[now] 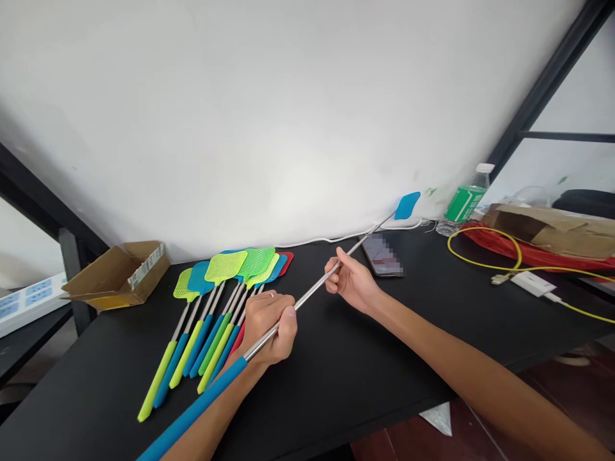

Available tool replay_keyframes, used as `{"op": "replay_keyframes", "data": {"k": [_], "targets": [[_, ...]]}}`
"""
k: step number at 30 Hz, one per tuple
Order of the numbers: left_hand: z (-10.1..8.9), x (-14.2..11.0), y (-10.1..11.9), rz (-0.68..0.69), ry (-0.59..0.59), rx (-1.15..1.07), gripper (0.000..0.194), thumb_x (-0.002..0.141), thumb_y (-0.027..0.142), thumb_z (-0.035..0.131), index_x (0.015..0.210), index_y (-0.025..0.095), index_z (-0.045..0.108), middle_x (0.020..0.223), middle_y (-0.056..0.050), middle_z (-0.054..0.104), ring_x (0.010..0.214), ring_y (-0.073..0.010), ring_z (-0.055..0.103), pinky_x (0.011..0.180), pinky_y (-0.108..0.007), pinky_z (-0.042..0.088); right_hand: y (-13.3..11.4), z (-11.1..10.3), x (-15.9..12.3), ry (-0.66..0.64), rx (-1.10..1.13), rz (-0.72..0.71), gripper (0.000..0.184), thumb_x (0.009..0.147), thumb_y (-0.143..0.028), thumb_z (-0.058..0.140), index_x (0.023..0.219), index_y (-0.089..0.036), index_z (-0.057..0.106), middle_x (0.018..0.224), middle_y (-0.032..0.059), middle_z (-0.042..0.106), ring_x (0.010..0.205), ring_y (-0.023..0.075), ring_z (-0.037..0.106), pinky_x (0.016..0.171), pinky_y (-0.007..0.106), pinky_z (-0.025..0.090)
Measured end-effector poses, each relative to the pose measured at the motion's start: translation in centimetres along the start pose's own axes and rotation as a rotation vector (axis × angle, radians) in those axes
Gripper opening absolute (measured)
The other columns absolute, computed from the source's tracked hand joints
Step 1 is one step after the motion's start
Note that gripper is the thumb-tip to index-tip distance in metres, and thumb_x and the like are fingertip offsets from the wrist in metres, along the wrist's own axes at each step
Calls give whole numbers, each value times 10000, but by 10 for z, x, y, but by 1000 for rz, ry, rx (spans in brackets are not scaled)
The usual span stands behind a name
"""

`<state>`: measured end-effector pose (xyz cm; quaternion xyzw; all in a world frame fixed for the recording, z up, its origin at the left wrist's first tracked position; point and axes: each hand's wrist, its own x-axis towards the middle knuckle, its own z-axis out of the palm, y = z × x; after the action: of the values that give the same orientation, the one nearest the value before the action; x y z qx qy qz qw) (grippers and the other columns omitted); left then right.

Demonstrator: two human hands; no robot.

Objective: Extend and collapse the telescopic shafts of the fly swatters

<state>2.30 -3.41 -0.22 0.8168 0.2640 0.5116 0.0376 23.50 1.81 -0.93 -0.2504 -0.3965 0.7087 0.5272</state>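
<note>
Above the black table (pixel 307 397), a blue swatter (pixel 312 291) is slanting toward the white wall (pixel 288 128), its slick metal rod (pixel 355 249) stretching long! The left hand (pixel 268 318) is wrapping its fingers around that rod just past the blue handle (pixel 206 398), while the right hand (pixel 354 280) is lightly pinching farther along, presumably to steady such length. Leftward, mesh-headed swatters (pixel 225 267) are lying fanned, handles pointing away from the wall, likely for reach; beyond them, a cardboard box (pixel 103 272) is gaping open.
</note>
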Motion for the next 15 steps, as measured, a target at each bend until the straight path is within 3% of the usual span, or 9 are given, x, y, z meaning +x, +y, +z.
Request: {"op": "replay_keyframes", "data": {"k": [5,15], "targets": [[2,-5,-8,-192,0,-97,499,1018,321,321,538,212,401,474,6,392,468,-130,365,529,-332,251,2,5,-1,0,-25,-116,420,893,-560,684,757,-165,731,537,-11,518,465,119,476,521,279,359],[2,-5,-10,-351,66,-272,563,1003,430,333,507,196,463,450,0,428,427,-117,419,458,-298,288,7,11,-7,-25,-2,-175,402,915,-554,662,823,-170,738,600,4,563,494,113,484,520,274,342]]}}
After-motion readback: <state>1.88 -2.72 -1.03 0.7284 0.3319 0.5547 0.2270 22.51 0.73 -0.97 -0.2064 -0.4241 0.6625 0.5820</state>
